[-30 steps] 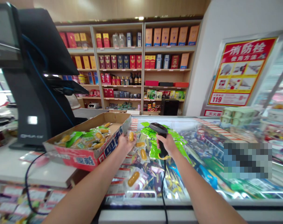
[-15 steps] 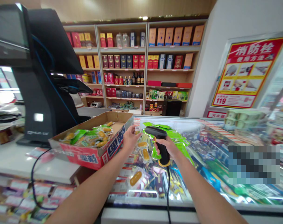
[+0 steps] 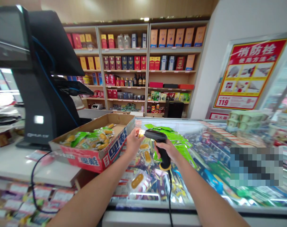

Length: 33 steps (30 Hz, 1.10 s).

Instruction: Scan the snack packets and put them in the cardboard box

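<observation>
scanning seems the step: right grip (image 3: 168, 148) clasps black pistol-shaped plastic scanner (image 3: 155, 135), left grip (image 3: 133, 140) pinches, as far as blur shows, yellow film-wrapped packet (image 3: 141, 133) above white glass-topped freezer's (image 3: 143, 219) far-left corner; next calls for steady aim.

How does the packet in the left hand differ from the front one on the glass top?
The held packet is pinched in the left hand; the front packet lies on the glass top. The held packet is brightly lit near the scanner; the front packet has no such glow. Both look yellowish.
</observation>
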{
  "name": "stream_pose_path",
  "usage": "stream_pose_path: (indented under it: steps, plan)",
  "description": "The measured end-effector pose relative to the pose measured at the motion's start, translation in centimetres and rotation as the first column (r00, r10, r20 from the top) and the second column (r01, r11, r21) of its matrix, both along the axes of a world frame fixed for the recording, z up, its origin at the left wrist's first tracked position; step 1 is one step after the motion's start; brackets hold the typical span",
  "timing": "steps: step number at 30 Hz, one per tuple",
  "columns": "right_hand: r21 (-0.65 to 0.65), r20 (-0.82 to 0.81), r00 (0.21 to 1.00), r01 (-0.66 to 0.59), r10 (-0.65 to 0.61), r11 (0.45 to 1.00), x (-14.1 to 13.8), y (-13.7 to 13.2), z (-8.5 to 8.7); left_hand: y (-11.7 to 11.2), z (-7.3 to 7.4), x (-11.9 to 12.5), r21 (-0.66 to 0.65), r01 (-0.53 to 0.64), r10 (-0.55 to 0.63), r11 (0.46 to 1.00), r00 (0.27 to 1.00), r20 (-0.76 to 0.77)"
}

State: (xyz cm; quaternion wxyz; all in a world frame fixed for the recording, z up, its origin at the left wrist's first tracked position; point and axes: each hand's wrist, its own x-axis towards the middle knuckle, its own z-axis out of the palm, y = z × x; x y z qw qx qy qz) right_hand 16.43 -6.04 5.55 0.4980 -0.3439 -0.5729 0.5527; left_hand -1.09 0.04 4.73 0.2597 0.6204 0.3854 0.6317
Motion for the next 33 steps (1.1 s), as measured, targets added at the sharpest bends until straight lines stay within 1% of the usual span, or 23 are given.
stream_pose_path:
  steps: [1, 4, 6, 8, 9, 10, 12, 15, 18, 20, 22, 24, 25, 26, 28, 29, 31, 32, 33]
  plan:
    - [0.002, 0.001, 1.000, 0.002, -0.002, 1.000, 0.0, 0.0, 0.0, 0.0, 0.0, 0.0, -0.003, -0.002, 0.002, 1.000, 1.000, 0.001]
    - [-0.006, 0.000, 1.000, 0.008, -0.008, 1.000, 0.0, 0.0, 0.1, -0.1, -0.1, 0.1, -0.008, 0.056, -0.056, 0.998, 0.998, 0.033]
    - [-0.012, -0.007, 1.000, 0.010, -0.010, 1.000, 0.1, 0.0, 0.1, -0.1, -0.2, 0.2, -0.009, 0.070, -0.070, 0.997, 0.997, 0.038]
    - [-0.017, -0.018, 1.000, 0.012, -0.013, 1.000, 0.1, 0.1, 0.0, -0.2, 0.0, 0.1, 0.006, 0.030, -0.030, 1.000, 1.000, -0.001]
    - [-0.020, -0.023, 1.000, 0.013, -0.014, 1.000, 0.1, 0.1, -0.1, -0.3, 0.3, 0.0, 0.020, -0.002, 0.003, 1.000, 0.999, -0.044]
    - [-0.022, -0.026, 1.000, 0.015, -0.015, 1.000, 0.0, 0.1, -0.1, -0.4, 0.8, -0.2, 0.036, -0.040, 0.043, 0.999, 0.994, -0.098]
    - [-0.021, -0.027, 1.000, 0.014, -0.015, 1.000, -0.5, 0.1, 0.1, -0.8, 2.4, -1.0, 0.072, -0.120, 0.133, 0.990, 0.967, -0.216]
    - [-0.018, -0.024, 1.000, 0.007, -0.007, 1.000, -2.1, 0.2, 1.3, -1.6, 6.0, -3.3, 0.129, -0.224, 0.256, 0.966, 0.899, -0.356]
    - [-0.004, 0.003, 1.000, -0.014, 0.014, 1.000, -4.9, 0.0, 3.5, -1.9, 9.5, -7.3, 0.161, -0.368, 0.400, 0.916, 0.797, -0.453]
    - [0.029, 0.012, 0.998, -0.055, 0.055, 0.998, -7.1, -0.1, 5.0, -1.9, 11.0, -10.4, 0.178, -0.490, 0.510, 0.853, 0.711, -0.484]
    - [0.054, 0.019, 0.994, -0.107, 0.106, 0.993, -8.9, -0.3, 6.2, -1.8, 11.7, -13.1, 0.222, -0.593, 0.618, 0.774, 0.634, -0.465]
    - [0.068, 0.022, 0.989, -0.145, 0.144, 0.987, -10.2, -0.4, 6.9, -1.9, 11.8, -14.9, 0.270, -0.656, 0.701, 0.705, 0.585, -0.408]
    - [0.071, 0.021, 0.988, -0.154, 0.153, 0.985, -10.6, -0.5, 7.1, -2.0, 11.8, -15.3, 0.290, -0.667, 0.722, 0.686, 0.578, -0.381]
    - [0.072, 0.015, 0.988, -0.153, 0.152, 0.986, -10.7, -0.5, 7.2, -2.2, 11.7, -15.3, 0.310, -0.661, 0.728, 0.683, 0.583, -0.360]
    - [0.060, -0.009, 0.992, -0.123, 0.124, 0.991, -10.4, -0.6, 7.0, -2.7, 11.4, -14.3, 0.358, -0.604, 0.702, 0.712, 0.622, -0.347]
    - [0.047, -0.025, 0.995, -0.096, 0.098, 0.994, -10.0, -0.5, 6.9, -2.9, 11.3, -13.4, 0.384, -0.551, 0.670, 0.740, 0.647, -0.363]
    - [0.017, -0.061, 0.998, -0.026, 0.027, 1.000, -8.8, -0.3, 6.4, -3.3, 10.8, -11.0, 0.395, -0.405, 0.560, 0.824, 0.683, -0.468]
    - [0.001, -0.077, 0.997, 0.012, -0.012, 1.000, -8.0, -0.2, 6.1, -3.3, 10.4, -9.7, 0.365, -0.316, 0.478, 0.876, 0.679, -0.557]
    - [-0.012, -0.091, 0.994, 0.056, -0.057, 0.998, -7.1, 0.0, 5.8, -3.1, 9.9, -8.4, 0.306, -0.231, 0.380, 0.924, 0.651, -0.657]
